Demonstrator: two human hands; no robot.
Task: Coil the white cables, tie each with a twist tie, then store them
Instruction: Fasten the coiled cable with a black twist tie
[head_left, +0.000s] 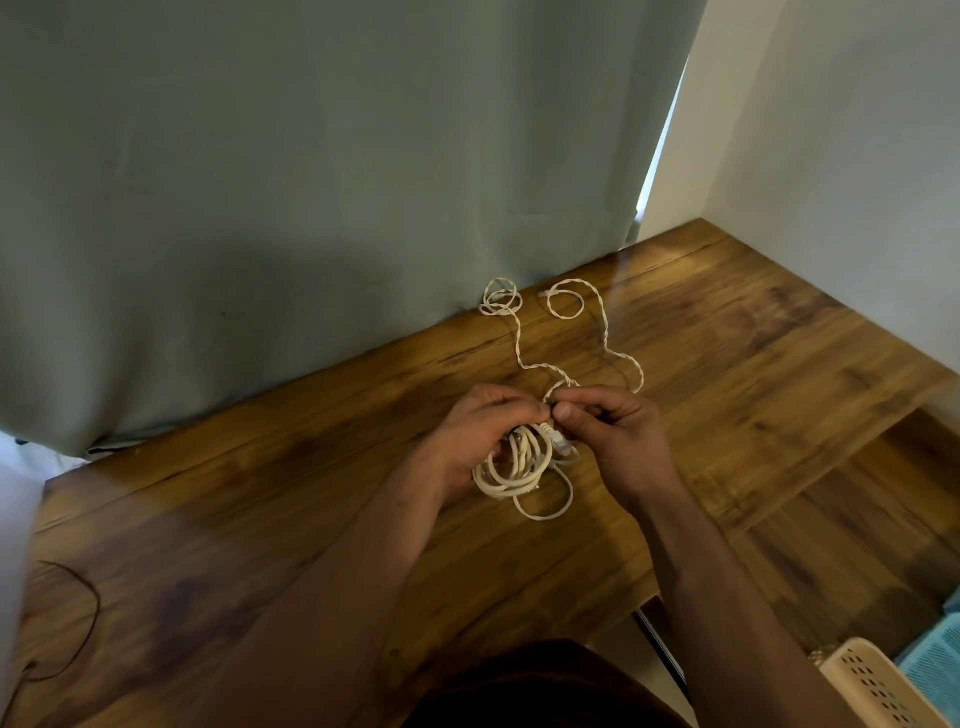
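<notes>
Head view, left hand (480, 434): fingers curled round a coiled white cable (517, 465), holding the bundle just above the table, thumb on top near the other hand
Right hand (615, 434): thumb and forefinger pinch something small at the top of the coil, right where the two hands meet; what is pinched is too small to tell, the other fingers are bent
Coil: several loops gathered in the left hand, one larger loop hanging out below toward the person; a clear plug (561, 444) sticks out beside the right thumb
Writing: none can be read on the cable or plug
Thin twisted cord (605, 322): white, runs from the hands away across the table in loose bends, ending in small loops and a tangle near the curtain
Forearms: both bare, reaching forward from the bottom of the frame and converging at the coil
Table (753, 332): dark wood grain, glossy, with a lower wooden surface to the right
Brown wire (88, 618): thin, curved, at the table's near left
Curtain (311, 182): grey-green, hangs behind the table
Wall (831, 130): white, at right
Basket (878, 686): cream, perforated, at lower right beside blue cloth
</notes>
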